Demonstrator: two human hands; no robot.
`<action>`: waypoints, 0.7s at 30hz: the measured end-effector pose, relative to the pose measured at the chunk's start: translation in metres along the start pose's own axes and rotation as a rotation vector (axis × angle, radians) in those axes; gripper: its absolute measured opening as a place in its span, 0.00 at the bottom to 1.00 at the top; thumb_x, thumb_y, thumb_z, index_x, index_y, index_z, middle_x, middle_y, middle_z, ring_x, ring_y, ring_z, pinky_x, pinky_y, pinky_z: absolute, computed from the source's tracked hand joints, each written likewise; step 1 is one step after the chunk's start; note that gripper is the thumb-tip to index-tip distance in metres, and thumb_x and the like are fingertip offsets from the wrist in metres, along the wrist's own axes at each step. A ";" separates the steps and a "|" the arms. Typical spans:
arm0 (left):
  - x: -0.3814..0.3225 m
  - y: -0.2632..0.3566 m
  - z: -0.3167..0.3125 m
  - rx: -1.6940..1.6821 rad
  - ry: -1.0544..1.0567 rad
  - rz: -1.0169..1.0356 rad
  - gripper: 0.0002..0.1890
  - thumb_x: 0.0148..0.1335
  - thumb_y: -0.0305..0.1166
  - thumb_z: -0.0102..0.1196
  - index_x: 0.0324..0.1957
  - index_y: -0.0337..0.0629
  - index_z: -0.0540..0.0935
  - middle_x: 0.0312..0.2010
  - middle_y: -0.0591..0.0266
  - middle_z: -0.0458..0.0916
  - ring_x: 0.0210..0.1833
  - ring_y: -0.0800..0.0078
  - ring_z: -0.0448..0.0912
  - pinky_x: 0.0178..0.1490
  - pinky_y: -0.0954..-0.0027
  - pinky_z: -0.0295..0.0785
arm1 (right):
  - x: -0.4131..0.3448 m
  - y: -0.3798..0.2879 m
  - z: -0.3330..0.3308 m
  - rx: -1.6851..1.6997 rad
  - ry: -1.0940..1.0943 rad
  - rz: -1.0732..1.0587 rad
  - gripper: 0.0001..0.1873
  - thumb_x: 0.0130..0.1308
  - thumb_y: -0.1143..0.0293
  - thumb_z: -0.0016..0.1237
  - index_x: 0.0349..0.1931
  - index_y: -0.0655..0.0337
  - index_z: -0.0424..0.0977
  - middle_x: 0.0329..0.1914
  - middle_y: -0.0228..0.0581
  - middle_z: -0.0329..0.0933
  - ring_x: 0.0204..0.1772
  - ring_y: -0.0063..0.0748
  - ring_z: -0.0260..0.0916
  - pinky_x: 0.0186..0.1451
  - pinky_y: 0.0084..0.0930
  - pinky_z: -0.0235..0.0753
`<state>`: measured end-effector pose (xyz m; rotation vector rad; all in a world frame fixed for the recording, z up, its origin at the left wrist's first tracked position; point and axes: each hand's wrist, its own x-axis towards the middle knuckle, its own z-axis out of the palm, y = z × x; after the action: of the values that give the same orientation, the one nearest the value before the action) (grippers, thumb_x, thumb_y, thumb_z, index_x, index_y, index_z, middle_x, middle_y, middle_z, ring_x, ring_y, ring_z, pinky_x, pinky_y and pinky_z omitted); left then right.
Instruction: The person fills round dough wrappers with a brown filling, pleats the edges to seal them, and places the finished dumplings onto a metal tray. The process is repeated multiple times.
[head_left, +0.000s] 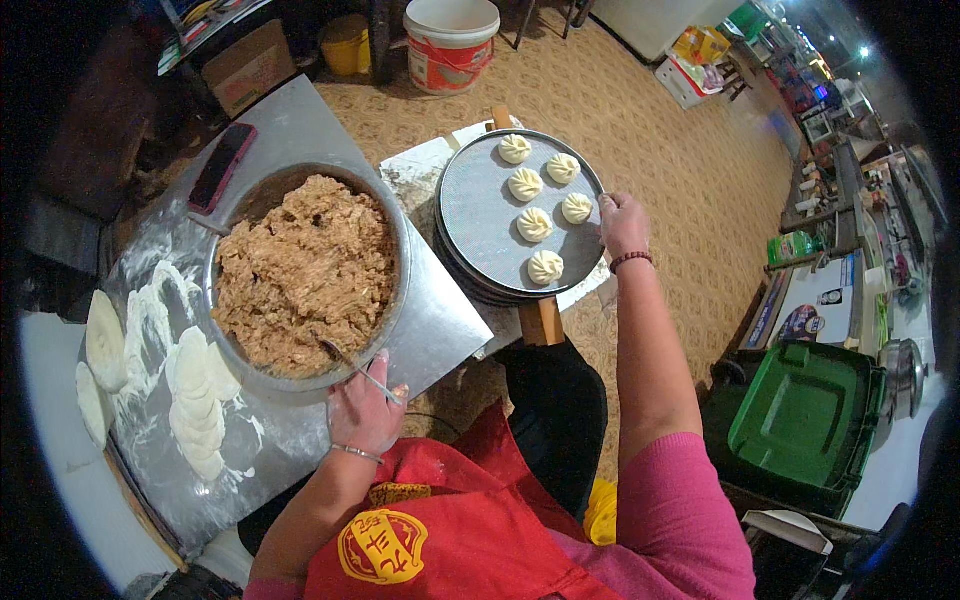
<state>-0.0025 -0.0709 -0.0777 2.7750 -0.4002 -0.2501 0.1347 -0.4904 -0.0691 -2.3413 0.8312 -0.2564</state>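
Observation:
My left hand is at the near rim of a large metal bowl, around the thin handle of a metal utensil. The utensil's other end dips into the minced filling that heaps the bowl. At the right edge of a round mesh steamer tray, my right hand has its fingers closed on the rim. Several pleated buns sit spaced apart on the mesh, mostly along its middle and right. Flat dough wrappers overlap in a stack on the floured metal table, left of my left hand.
A phone lies behind the bowl. More dough rounds are at the table's left edge. Wooden supports jut from under the tray. A white and red bucket stands on the floor beyond; a green-lidded bin is at right.

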 end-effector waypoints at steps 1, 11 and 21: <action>0.000 0.000 0.000 -0.021 0.000 0.011 0.29 0.56 0.36 0.59 0.60 0.34 0.71 0.60 0.40 0.72 0.63 0.44 0.67 0.68 0.47 0.57 | 0.000 -0.003 -0.004 -0.029 0.008 -0.002 0.14 0.62 0.60 0.51 0.39 0.58 0.82 0.38 0.53 0.81 0.46 0.53 0.78 0.50 0.41 0.75; -0.001 -0.001 0.001 -0.015 0.029 0.054 0.29 0.57 0.35 0.58 0.61 0.34 0.69 0.58 0.38 0.72 0.61 0.43 0.70 0.66 0.47 0.60 | -0.010 -0.026 0.009 -0.420 -0.168 -0.222 0.26 0.52 0.64 0.63 0.52 0.57 0.72 0.54 0.55 0.73 0.57 0.55 0.72 0.59 0.42 0.75; -0.002 -0.002 0.000 0.063 0.083 0.110 0.30 0.58 0.36 0.57 0.61 0.34 0.69 0.57 0.39 0.73 0.60 0.43 0.70 0.65 0.45 0.58 | -0.009 -0.024 0.015 -0.376 -0.095 -0.184 0.23 0.52 0.64 0.63 0.46 0.61 0.72 0.49 0.55 0.74 0.55 0.56 0.73 0.55 0.44 0.75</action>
<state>-0.0044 -0.0686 -0.0782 2.8017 -0.5460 -0.0978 0.1452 -0.4634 -0.0658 -2.7629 0.6627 -0.0665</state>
